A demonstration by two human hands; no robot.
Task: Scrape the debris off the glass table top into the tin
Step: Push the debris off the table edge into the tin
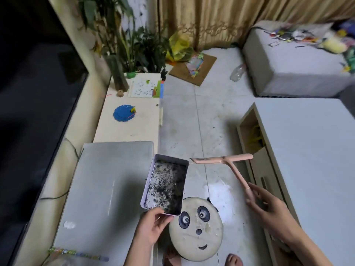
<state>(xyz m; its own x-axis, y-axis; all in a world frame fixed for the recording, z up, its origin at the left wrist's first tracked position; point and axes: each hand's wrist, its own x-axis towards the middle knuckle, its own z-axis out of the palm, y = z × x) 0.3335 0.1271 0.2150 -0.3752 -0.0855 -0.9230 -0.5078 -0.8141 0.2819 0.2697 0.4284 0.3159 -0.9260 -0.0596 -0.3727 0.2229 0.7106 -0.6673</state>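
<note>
My left hand (153, 223) grips the near end of a pale pink rectangular tin (165, 183), held in the air just past the right edge of the glass table top (107, 189). Dark and whitish debris covers the tin's inside. A small white smear (69, 225) lies on the glass near its front left. My right hand (269, 210) holds the handle end of a pink T-shaped scraper (228, 160), its blade raised over the floor to the right of the tin, apart from the glass.
A round panda-face stool (196, 231) stands on the tiled floor below the tin. A white cabinet (307, 150) is on the right, a cream counter (130, 120) with a blue disc beyond the glass, a dark screen (32, 93) on the left, plants at the back.
</note>
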